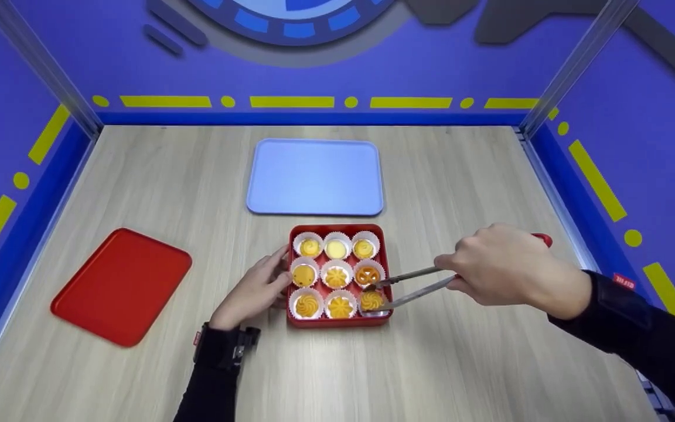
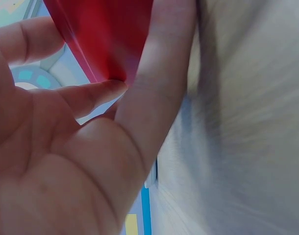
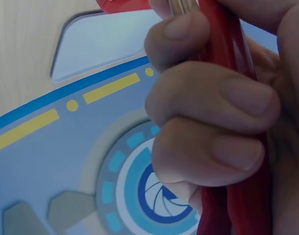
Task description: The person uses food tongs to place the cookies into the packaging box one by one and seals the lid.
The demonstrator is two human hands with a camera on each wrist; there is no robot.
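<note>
A red square box (image 1: 340, 322) holds rows of small cookies in white paper cups. Against its left wall rests my left hand (image 1: 257, 287); in the left wrist view the fingers (image 2: 93, 95) touch the red side with the palm off it. My right hand (image 1: 498, 266) grips metal tongs (image 1: 416, 295) by their red handles (image 3: 228, 49), fingers curled round them. The tong tips lie either side of a swirl cookie (image 1: 372, 300) in the front right corner; whether they squeeze it, I cannot tell. A pretzel-shaped cookie (image 1: 367, 275) sits just behind it.
Beyond the box lies a light blue tray (image 1: 316, 176). A red lid or tray (image 1: 122, 286) lies at an angle on the left of the wooden table (image 1: 454, 176). Blue-purple panels (image 1: 337, 76) wall the back and both sides.
</note>
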